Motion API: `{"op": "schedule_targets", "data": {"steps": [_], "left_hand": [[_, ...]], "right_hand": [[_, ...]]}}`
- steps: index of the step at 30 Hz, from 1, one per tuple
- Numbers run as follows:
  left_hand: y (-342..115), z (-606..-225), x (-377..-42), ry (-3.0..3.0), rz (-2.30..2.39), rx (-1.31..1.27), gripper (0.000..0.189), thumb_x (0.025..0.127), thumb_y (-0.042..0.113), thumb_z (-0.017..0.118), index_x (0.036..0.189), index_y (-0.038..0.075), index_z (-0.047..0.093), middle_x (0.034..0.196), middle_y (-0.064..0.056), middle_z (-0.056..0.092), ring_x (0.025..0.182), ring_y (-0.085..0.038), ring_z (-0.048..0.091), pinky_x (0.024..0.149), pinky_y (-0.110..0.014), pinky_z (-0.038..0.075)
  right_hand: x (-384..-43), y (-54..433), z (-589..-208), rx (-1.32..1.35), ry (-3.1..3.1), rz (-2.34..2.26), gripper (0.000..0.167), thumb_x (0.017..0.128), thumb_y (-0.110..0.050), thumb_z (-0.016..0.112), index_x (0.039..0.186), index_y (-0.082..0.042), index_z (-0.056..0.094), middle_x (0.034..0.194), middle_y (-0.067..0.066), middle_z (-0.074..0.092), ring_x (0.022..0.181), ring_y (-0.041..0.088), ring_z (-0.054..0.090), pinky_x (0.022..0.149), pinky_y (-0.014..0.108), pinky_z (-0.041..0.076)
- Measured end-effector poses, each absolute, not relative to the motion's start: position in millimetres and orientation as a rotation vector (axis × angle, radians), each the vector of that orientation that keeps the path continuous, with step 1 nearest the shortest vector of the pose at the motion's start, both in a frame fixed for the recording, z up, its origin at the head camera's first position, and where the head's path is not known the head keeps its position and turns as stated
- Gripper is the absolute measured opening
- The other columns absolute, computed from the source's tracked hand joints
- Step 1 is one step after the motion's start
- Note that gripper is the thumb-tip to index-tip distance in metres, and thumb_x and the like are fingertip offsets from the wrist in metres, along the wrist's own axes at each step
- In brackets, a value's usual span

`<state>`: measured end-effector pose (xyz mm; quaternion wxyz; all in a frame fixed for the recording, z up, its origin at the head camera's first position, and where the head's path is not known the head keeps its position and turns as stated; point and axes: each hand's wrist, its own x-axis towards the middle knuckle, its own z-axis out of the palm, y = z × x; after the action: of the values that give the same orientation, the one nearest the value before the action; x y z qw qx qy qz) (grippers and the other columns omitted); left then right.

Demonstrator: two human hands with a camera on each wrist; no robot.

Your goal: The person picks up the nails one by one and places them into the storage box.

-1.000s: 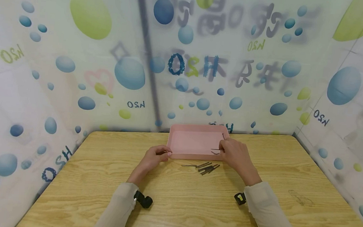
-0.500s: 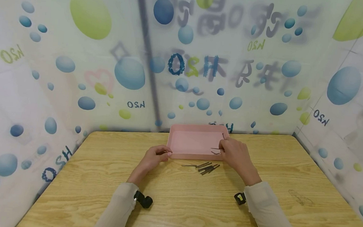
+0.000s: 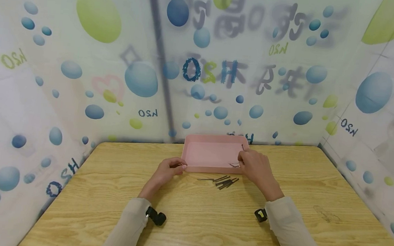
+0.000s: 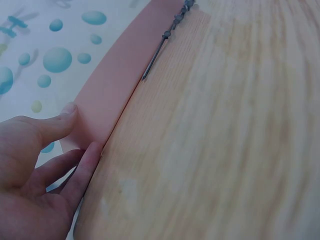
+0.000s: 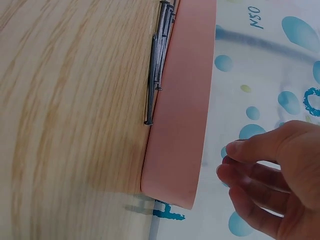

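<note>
A shallow pink tray (image 3: 210,170) stands at the table's back edge with a few dark nails (image 3: 234,165) lying in its right end. My left hand (image 3: 168,171) holds the tray's front left corner; in the left wrist view the thumb lies at the rim and fingertips touch the lower wall. Over the tray's right end is my right hand (image 3: 254,165), fingers bent and thumb close to the index fingertip. No nail shows between them in the right wrist view. A small pile of nails (image 3: 226,183) lies on the table along the tray's front wall.
The wood-grain table (image 3: 188,220) ends at the back against a patterned curtain (image 3: 198,111) with blue and green drops. Similar sheeting hangs at both sides. Black straps with small devices sit at both wrists.
A nail that jutted left from my right fingers has dropped onto the nails in the tray. Both hands, the tray and the pile in front stay in place.
</note>
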<state>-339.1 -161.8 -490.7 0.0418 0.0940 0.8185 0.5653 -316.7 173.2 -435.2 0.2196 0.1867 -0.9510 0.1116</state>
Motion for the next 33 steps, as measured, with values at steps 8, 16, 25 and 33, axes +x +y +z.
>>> {"op": "schedule_targets", "data": {"steps": [8, 16, 25, 33], "left_hand": [[-161.4, -492.1, -341.1, 2.507, 1.738, 0.305, 0.018, 0.102, 0.013, 0.066, 0.115, 0.002, 0.071, 0.112, -0.019, 0.071, 0.102, -0.029, 0.069, 0.092, -0.04, 0.061], [-160.7, -491.9, -340.2, 2.508, 1.742, 0.277, 0.013, 0.101, 0.012, 0.067, 0.111, 0.007, 0.073, 0.106, -0.009, 0.072, 0.096, -0.018, 0.069, 0.09, -0.035, 0.061], [-161.9, -493.6, -341.3, 2.526, 1.733, 0.284, 0.013, 0.101, 0.011, 0.067, 0.111, 0.005, 0.073, 0.104, -0.008, 0.072, 0.093, -0.015, 0.067, 0.087, -0.031, 0.06], [-161.9, -492.6, -340.7, 2.51, 1.737, 0.283, 0.013, 0.101, 0.012, 0.067, 0.111, 0.005, 0.073, 0.104, -0.008, 0.072, 0.094, -0.016, 0.068, 0.088, -0.033, 0.06]], "right_hand": [[-316.7, 174.1, -435.4, 0.522, -2.618, 0.303, 0.013, 0.095, -0.005, 0.07, 0.083, -0.008, 0.073, 0.075, 0.005, 0.067, 0.06, 0.014, 0.052, 0.054, 0.029, 0.045], [-317.2, 172.8, -432.9, 0.553, -2.699, 0.31, 0.006, 0.093, -0.011, 0.074, 0.087, -0.01, 0.076, 0.082, 0.003, 0.072, 0.065, 0.013, 0.059, 0.06, 0.033, 0.054], [-319.8, 170.1, -431.5, 0.784, -2.906, 0.371, 0.006, 0.093, -0.016, 0.077, 0.088, -0.012, 0.077, 0.081, -0.002, 0.071, 0.07, 0.01, 0.057, 0.07, 0.031, 0.055], [-317.1, 171.0, -432.2, 0.891, -3.012, 0.437, 0.01, 0.089, -0.005, 0.075, 0.087, -0.013, 0.081, 0.084, -0.003, 0.075, 0.075, 0.009, 0.061, 0.075, 0.035, 0.059]]}}
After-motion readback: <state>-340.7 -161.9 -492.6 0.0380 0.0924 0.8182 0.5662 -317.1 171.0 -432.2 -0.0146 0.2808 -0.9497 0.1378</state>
